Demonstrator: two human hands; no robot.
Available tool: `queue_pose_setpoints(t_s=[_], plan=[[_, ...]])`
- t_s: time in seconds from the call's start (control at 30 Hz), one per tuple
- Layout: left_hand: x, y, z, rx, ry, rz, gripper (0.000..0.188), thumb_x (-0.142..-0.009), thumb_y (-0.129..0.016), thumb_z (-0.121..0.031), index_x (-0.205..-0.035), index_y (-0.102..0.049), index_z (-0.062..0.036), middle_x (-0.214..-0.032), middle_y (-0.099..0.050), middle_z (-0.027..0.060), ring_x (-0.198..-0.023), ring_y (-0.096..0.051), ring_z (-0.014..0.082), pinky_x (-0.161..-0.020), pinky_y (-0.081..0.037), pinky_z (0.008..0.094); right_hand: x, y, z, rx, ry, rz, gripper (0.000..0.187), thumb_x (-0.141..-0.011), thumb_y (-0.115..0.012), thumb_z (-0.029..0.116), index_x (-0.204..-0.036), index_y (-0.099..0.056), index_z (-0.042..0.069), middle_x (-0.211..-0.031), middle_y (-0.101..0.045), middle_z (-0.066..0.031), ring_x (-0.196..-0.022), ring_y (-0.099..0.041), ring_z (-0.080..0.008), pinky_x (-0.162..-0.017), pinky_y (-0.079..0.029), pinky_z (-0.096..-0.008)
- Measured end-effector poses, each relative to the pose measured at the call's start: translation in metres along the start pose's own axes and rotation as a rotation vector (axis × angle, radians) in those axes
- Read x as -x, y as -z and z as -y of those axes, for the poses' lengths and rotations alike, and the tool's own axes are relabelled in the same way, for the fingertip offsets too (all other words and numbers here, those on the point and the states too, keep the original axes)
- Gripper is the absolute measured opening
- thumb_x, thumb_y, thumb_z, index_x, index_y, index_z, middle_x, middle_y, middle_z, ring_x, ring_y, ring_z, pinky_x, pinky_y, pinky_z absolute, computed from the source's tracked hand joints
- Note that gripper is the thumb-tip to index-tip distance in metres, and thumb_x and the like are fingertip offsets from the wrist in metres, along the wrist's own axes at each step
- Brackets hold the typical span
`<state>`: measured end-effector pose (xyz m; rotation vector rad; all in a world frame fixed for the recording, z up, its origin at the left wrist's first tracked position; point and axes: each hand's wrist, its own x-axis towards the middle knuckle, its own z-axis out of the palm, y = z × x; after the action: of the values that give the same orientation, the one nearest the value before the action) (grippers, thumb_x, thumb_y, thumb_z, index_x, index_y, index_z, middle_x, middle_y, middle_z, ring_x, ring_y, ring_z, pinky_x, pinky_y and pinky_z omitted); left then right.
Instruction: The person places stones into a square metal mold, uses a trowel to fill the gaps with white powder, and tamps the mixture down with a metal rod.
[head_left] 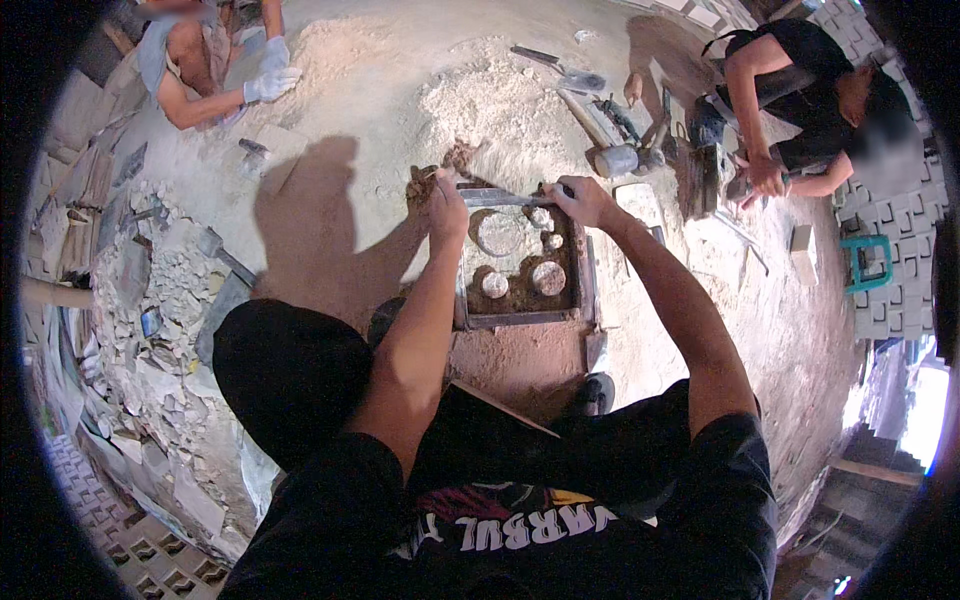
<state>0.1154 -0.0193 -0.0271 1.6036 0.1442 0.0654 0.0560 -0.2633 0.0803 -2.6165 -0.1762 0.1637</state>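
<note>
In front of me lies a square, dark-edged mould frame [522, 319] filled with brown, earthy material. Several pale round pieces are set in it, among them a large disc [497, 233], a medium disc [549, 278] and a smaller one [494, 285]. A flat grey bar [506, 199] spans the frame's far edge. My left hand [448, 208] is closed at the bar's left end, beside a clump of brown soil [421, 184]. At the other end, my right hand [590, 203] is closed around the bar, its thumb near a dark tip.
Pale powder [485, 100] is heaped beyond the frame. A mallet [615, 160] and other tools lie far right, near a crouching person [790, 110]. Another person's gloved hand [272, 84] is far left. Rubble [165, 320] and a trowel-like tool [228, 256] lie left; a teal stool [867, 263] stands right.
</note>
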Motion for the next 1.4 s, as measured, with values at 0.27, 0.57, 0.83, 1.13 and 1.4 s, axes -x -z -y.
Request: queue_pose_setpoints(t_s=[0.27, 0.57, 0.83, 1.13, 1.4], plan=[[0.042, 0.011, -0.031, -0.429, -0.370, 0.089, 0.059, -0.101, -0.025, -0.040, -0.134, -0.043, 0.0055, -0.137, -0.043, 0.0275, -0.129, -0.039, 0.0406, -0.108, -0.030, 0.0418, 0.028, -0.014, 0.031, 0.052, -0.007, 0.047, 0.051, -0.089, -0.047, 0.049, -0.112, -0.061, 0.006, -0.096, -0.065, -0.0259, -0.092, -0.064, -0.0410, -0.083, -0.049, -0.0474], [0.081, 0.027, -0.053, -0.548, -0.330, 0.189, 0.046, -0.100, -0.034, -0.027, -0.134, -0.041, 0.0034, -0.133, -0.046, 0.0277, -0.123, -0.044, 0.0412, -0.104, -0.035, 0.0426, 0.057, -0.013, 0.051, 0.222, -0.050, 0.222, 0.055, -0.091, -0.043, 0.049, -0.111, -0.058, 0.000, -0.100, -0.065, -0.0237, -0.098, -0.062, -0.0403, -0.086, -0.049, -0.0484], [0.114, 0.021, -0.025, -0.755, -0.406, 0.243, 0.065, -0.098, -0.037, -0.034, -0.142, -0.019, 0.0105, -0.150, -0.021, 0.0262, -0.142, -0.018, 0.0355, -0.116, -0.015, 0.0426, 0.085, -0.018, 0.051, 0.141, -0.050, 0.253, 0.058, -0.092, -0.044, 0.051, -0.102, -0.059, -0.004, -0.094, -0.064, -0.0282, -0.091, -0.063, -0.0429, -0.081, -0.050, -0.0493], [0.130, -0.005, -0.031, -0.717, -0.539, 0.354, 0.073, -0.096, -0.043, -0.033, -0.144, -0.009, 0.0104, -0.151, -0.013, 0.0294, -0.142, -0.013, 0.0393, -0.117, -0.011, 0.0445, 0.117, 0.000, 0.054, 0.259, -0.186, 0.186, 0.050, -0.091, -0.048, 0.044, -0.108, -0.052, -0.004, -0.091, -0.064, -0.0283, -0.092, -0.062, -0.0429, -0.082, -0.049, -0.0490], [0.100, -0.033, -0.038, -0.941, -0.481, 0.371, 0.071, -0.099, -0.028, -0.044, -0.145, -0.014, 0.0092, -0.152, -0.014, 0.0275, -0.143, -0.010, 0.0365, -0.117, -0.007, 0.0439, 0.124, 0.046, 0.034, 0.169, -0.100, -0.146, 0.036, -0.093, -0.054, 0.033, -0.093, -0.048, -0.002, -0.080, -0.062, -0.0264, -0.081, -0.061, -0.0444, -0.071, -0.048, -0.0494]])
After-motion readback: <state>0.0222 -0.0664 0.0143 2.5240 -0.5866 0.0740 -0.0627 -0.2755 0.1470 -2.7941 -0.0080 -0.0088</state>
